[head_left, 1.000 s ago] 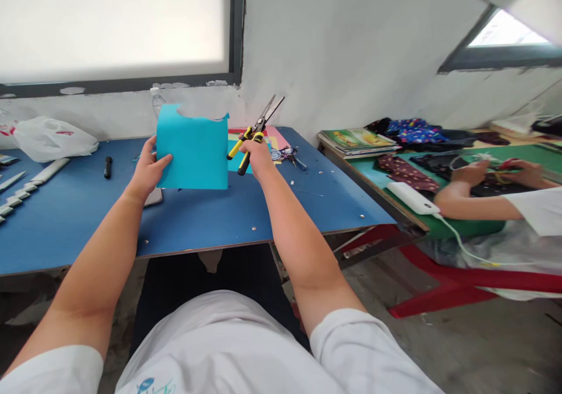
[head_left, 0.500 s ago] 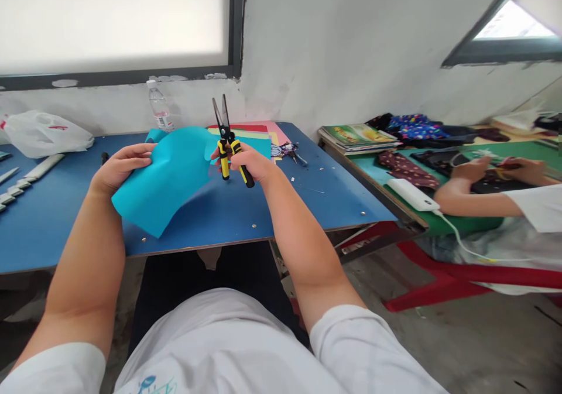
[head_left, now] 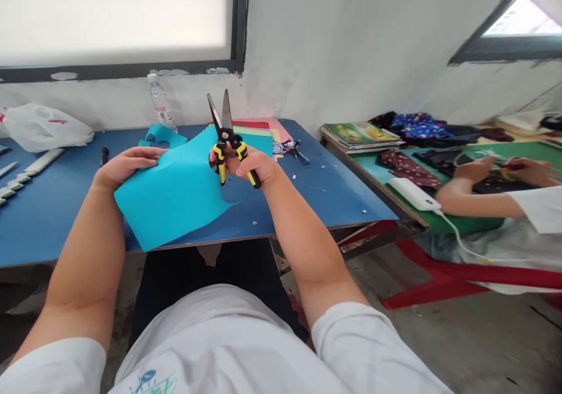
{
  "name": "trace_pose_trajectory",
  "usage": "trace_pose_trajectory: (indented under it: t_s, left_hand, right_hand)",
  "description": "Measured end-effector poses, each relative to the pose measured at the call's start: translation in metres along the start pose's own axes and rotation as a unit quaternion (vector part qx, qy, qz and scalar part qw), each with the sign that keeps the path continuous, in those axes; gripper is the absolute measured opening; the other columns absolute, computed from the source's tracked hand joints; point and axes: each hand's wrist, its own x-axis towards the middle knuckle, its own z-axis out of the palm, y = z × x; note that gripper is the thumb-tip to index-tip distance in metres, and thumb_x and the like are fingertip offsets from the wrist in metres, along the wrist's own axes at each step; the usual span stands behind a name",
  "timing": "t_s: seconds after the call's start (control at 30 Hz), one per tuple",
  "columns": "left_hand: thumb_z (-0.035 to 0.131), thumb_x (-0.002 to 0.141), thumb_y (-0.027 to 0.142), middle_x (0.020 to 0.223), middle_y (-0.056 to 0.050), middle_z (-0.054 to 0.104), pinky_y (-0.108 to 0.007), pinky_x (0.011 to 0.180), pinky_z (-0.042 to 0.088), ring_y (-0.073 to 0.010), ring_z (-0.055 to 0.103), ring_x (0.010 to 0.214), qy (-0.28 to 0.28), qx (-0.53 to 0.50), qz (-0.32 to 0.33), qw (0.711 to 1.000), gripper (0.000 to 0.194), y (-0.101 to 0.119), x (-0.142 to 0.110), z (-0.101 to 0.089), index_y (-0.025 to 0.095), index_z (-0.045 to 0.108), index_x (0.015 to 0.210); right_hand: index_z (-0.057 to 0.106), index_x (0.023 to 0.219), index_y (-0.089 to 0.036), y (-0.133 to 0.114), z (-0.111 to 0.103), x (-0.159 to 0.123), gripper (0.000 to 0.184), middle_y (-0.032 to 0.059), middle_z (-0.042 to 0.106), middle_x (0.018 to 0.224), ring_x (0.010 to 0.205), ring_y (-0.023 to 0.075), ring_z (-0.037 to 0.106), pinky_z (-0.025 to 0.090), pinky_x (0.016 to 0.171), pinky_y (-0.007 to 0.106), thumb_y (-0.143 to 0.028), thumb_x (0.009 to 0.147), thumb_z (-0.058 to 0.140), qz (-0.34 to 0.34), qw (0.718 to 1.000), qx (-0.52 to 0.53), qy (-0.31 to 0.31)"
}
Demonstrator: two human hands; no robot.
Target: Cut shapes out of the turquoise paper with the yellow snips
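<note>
Bright-blue sheet (head_left: pixel 173 198): above the blue table (head_left: pixel 74 218), near side, notched at right | left hand (head_left: pixel 125 167): closed on the sheet's left edge | right hand (head_left: pixel 257 163): gripping yellow-handled scissors (head_left: pixel 226 136), blades parted, pointing far; whether it touches the sheet I cannot tell | bottle (head_left: pixel 161 101): far side.

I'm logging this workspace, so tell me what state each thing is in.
Scissors: blades open, in the right hand's grip.
Blue sheet: partly cut, in the left hand's grip.
Blue scrap: cut, lying on the table.
Bottle: standing, capped.
Plastic bag: crumpled.
Magazines: stacked.
White device: cable attached.
</note>
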Motion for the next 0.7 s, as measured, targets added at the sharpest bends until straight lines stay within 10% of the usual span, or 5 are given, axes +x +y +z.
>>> trace_pose_trajectory:
  t_s: [0.53,0.7]
  left_hand:
    - [0.127,0.055,0.054,0.120,-0.011,0.102,-0.043,0.086,0.080,-0.0405,0.091,0.106,-0.007,0.043,-0.031,0.999,0.083,-0.006,0.006,-0.014,0.026,0.104,0.130]
    - [0.130,0.052,0.049,0.121,-0.015,0.101,-0.054,0.092,0.083,-0.0484,0.092,0.111,-0.002,0.014,-0.022,1.000,0.082,-0.008,0.005,-0.014,0.023,0.103,0.124]
  right_hand:
    - [0.089,0.113,-0.029,-0.030,0.004,-0.015,0.048,0.0025,0.089,0.114,0.094,0.0265,0.079,0.066,0.082,0.038,-0.032,0.065,0.096,0.074,0.986,-0.130,-0.069]
    - [0.089,0.109,-0.026,-0.029,0.007,-0.014,0.044,0.0070,0.090,0.116,0.097,0.0290,0.078,0.066,0.084,0.042,-0.036,0.067,0.098,0.071,0.987,-0.115,-0.087]
